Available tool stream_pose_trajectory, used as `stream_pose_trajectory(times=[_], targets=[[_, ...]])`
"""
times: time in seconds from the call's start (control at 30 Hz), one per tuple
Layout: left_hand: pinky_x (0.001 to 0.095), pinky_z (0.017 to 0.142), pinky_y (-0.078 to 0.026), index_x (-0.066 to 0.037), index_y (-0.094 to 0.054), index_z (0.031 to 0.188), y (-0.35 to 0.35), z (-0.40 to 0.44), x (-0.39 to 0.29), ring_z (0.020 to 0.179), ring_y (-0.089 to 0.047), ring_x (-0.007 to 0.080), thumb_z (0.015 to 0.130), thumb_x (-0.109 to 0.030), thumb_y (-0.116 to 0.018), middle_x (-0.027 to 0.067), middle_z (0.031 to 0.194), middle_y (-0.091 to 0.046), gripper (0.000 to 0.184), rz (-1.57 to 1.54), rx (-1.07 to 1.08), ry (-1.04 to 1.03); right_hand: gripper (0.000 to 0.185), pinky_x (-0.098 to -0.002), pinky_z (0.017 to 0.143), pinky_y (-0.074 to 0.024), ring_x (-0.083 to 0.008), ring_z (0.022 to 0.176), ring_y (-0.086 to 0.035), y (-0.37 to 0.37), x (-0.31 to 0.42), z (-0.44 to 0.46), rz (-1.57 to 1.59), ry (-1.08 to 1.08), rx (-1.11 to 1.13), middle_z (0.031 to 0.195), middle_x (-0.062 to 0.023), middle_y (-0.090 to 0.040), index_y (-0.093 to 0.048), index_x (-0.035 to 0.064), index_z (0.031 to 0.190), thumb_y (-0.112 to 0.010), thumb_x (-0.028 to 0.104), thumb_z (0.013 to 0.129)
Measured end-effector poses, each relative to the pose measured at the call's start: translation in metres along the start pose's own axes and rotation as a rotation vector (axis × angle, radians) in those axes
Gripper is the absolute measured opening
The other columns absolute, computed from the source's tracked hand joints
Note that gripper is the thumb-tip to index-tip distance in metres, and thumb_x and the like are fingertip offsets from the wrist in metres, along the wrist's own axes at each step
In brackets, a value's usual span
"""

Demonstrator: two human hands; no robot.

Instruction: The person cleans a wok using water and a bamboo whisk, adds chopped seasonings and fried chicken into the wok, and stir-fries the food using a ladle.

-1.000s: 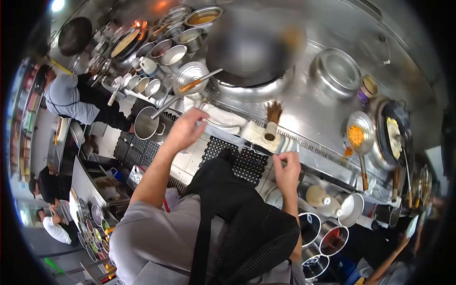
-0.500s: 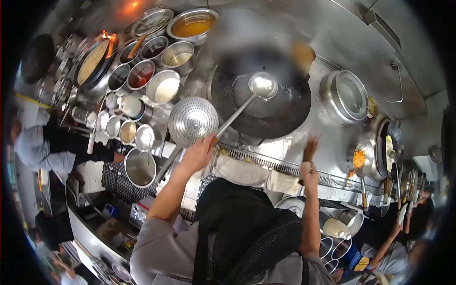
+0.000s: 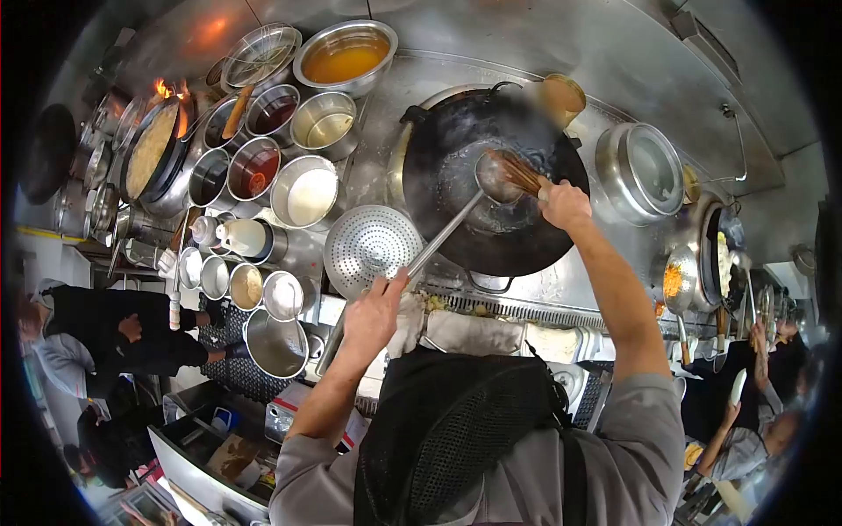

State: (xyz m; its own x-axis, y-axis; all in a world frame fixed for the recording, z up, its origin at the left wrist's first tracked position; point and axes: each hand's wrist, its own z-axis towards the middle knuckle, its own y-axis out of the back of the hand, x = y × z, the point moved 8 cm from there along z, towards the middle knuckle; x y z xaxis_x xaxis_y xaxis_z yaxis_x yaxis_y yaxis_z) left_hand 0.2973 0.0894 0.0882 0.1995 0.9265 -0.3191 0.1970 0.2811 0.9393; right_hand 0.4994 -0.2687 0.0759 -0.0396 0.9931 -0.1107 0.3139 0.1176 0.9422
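Note:
My left hand point(image 3: 373, 316) is closed round the handle of a steel ladle point(image 3: 447, 232), whose bowl hangs over the large black wok point(image 3: 535, 241). In my right hand point(image 3: 566, 206) is a bamboo wok brush point(image 3: 524, 175), its bristles reaching into the ladle's bowl. Water or wet residue and some steam show in the wok. A round perforated strainer point(image 3: 373, 250) lies just beyond my left hand, left of the wok. Its handle runs back under my left forearm.
Left of the wok stand several steel pots of sauces, a pot of white contents point(image 3: 311, 195) and a bowl of orange liquid point(image 3: 346, 63). A lidded steel pot point(image 3: 645, 171) stands right. Flames point(image 3: 171, 92) rise by a far-left wok. Other people work at both sides.
My right hand has swung forward from the stove's front edge, bringing the brush into the ladle's bowl over the wok. The ladle stays in my left hand. Steam over the wok has thinned.

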Motion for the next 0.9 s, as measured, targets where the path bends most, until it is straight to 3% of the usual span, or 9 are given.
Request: stream_pose_trajectory(times=[0.07,0.13,0.2,0.33,0.4,0.43,0.53,0.73,0.9], targets=[[0.0457,0.068,-0.059,-0.017,-0.049,0.148,-0.007,0.004,-0.002,0.081,-0.071,0.0343,0.087,-0.004,-0.059,0.0117,0.106,-0.062,0.063,-0.009,-0.013,-0.016,0.057,-0.0492,0.094,-0.0573,-0.0406,0.110,-0.070,-0.011,0.010,-0.006,0.063,-0.002,-0.013,0.120,-0.0200,-0.071,-0.055,0.0193,0.145,-0.067,0.039,0.093],[0.0456,0.069,-0.059,-0.017,-0.050,0.147,-0.006,0.012,-0.004,0.081,-0.070,0.0336,0.088,-0.003,-0.058,0.0117,0.104,-0.061,0.062,-0.032,-0.047,0.001,0.060,-0.0487,0.094,-0.0571,-0.0400,0.112,-0.070,-0.053,0.034,-0.026,0.873,-0.098,0.450,0.118,-0.0205,-0.072,-0.056,0.0184,0.144,-0.069,0.041,0.090],[0.0462,0.070,-0.058,-0.017,-0.051,0.147,-0.009,0.009,0.003,0.083,-0.070,0.0332,0.088,-0.003,-0.058,0.0119,0.103,-0.061,0.061,-0.017,-0.034,-0.007,0.067,-0.0508,0.100,-0.0541,-0.0430,0.117,-0.066,-0.060,-0.002,0.003,0.046,0.022,0.182,0.123,-0.0218,-0.069,-0.049,0.0240,0.151,-0.071,0.034,0.089],[0.0440,0.068,-0.057,-0.013,-0.051,0.147,-0.026,0.004,0.000,0.078,-0.068,0.0280,0.093,-0.004,-0.060,0.0110,0.096,-0.061,0.055,0.000,-0.146,-0.087,0.067,-0.0529,0.096,-0.0543,-0.0444,0.112,-0.067,-0.012,-0.049,-0.015,0.128,-0.118,-0.162,0.121,-0.0236,-0.067,-0.045,0.0268,0.154,-0.070,0.034,0.092],[0.0353,0.060,-0.053,-0.007,-0.050,0.144,-0.038,0.008,0.000,0.072,-0.062,0.0206,0.102,-0.017,-0.063,0.0072,0.092,-0.060,0.044,-0.865,-0.100,-0.103,0.066,-0.0531,0.094,-0.0547,-0.0445,0.110,-0.067,0.001,-0.057,-0.029,0.261,-0.163,-0.311,0.121,-0.0245,-0.067,-0.045,0.0266,0.154,-0.069,0.036,0.094],[0.0270,0.053,-0.046,-0.003,-0.049,0.142,-0.079,-0.008,0.008,0.066,-0.053,0.0137,0.108,-0.026,-0.056,0.0057,0.091,-0.059,0.041,-1.465,0.337,0.308,0.066,-0.0528,0.093,-0.0551,-0.0452,0.109,-0.067,0.006,-0.058,-0.035,0.366,-0.133,-0.423,0.120,-0.0256,-0.066,-0.045,0.0260,0.154,-0.068,0.038,0.094],[0.0217,0.048,-0.039,-0.003,-0.052,0.139,-0.078,-0.025,-0.005,0.061,-0.049,0.0121,0.109,-0.029,-0.050,0.0061,0.088,-0.059,0.040,-1.995,0.492,0.515,0.067,-0.0513,0.089,-0.0566,-0.0454,0.102,-0.068,-0.012,-0.033,-0.044,0.496,-0.025,-0.550,0.119,-0.0267,-0.066,-0.047,0.0225,0.153,-0.068,0.043,0.093],[0.0191,0.043,-0.034,-0.002,-0.054,0.134,-0.081,-0.033,-0.022,0.060,-0.047,0.0092,0.112,-0.034,-0.041,0.0040,0.085,-0.054,0.042,-2.098,0.585,0.563,0.063,-0.0498,0.083,-0.0587,-0.0393,0.095,-0.071,-0.031,0.091,-0.099,0.343,0.609,-0.291,0.115,-0.0187,-0.063,-0.043,0.0306,0.151,-0.066,0.044,0.094],[0.0188,0.041,-0.035,0.000,-0.052,0.137,-0.082,-0.046,-0.022,0.058,-0.044,0.0077,0.112,-0.034,-0.042,0.0034,0.085,-0.053,0.044,-2.096,0.514,0.604,0.061,-0.0501,0.089,-0.0578,-0.0421,0.101,-0.071,-0.031,-0.017,-0.012,0.243,-0.014,-0.157,0.119,-0.0206,-0.066,-0.046,0.0247,0.150,-0.066,0.042,0.094]])
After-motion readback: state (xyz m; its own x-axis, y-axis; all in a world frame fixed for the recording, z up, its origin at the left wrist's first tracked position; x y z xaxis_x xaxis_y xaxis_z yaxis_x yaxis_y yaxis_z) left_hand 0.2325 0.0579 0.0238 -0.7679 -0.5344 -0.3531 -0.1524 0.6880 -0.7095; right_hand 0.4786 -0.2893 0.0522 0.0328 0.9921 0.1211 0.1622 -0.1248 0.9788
